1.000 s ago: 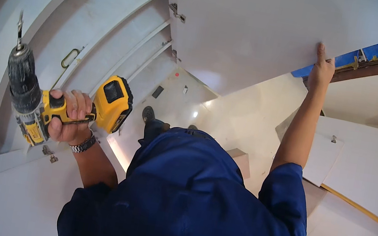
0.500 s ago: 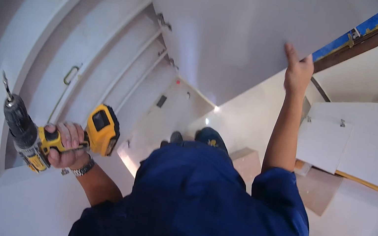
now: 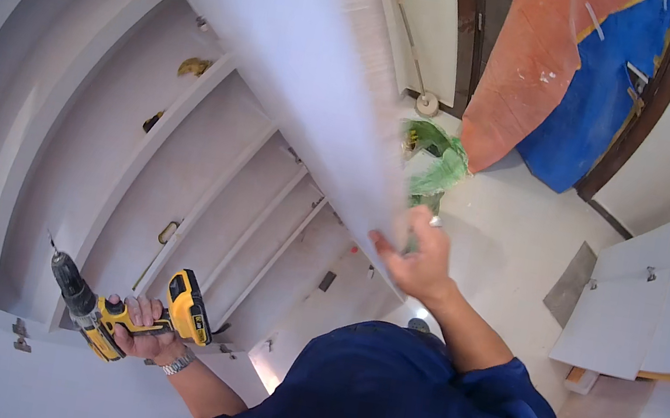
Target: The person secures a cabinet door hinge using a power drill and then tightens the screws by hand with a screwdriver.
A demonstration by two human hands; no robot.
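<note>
My left hand (image 3: 142, 329) is closed round the handle of a yellow-and-black cordless drill (image 3: 101, 334) at the lower left. Its thin bit (image 3: 53, 242) points up toward the shelves, and the battery (image 3: 190, 309) is on the side nearer my body. My right hand (image 3: 420, 259) grips the free edge of a tall white cabinet door (image 3: 305, 71), thumb on one face and the other fingers round the edge, partly hidden. Motion blurs the door, which stands swung out from the white shelved cabinet (image 3: 223, 84).
A yellow oval item (image 3: 167, 232) and small dark tools lie on the shelves. Hinges (image 3: 22, 334) sit on a white panel at lower left. Green plastic (image 3: 438, 173) lies on the floor beyond the door, near blue (image 3: 581, 117) and orange sheets (image 3: 522, 72). White panels (image 3: 647, 305) stand at right.
My right hand has pulled the door's free edge leftward and toward me, so the door now shows nearly edge-on and uncovers the sheets and green plastic. The drill stays in my left hand.
</note>
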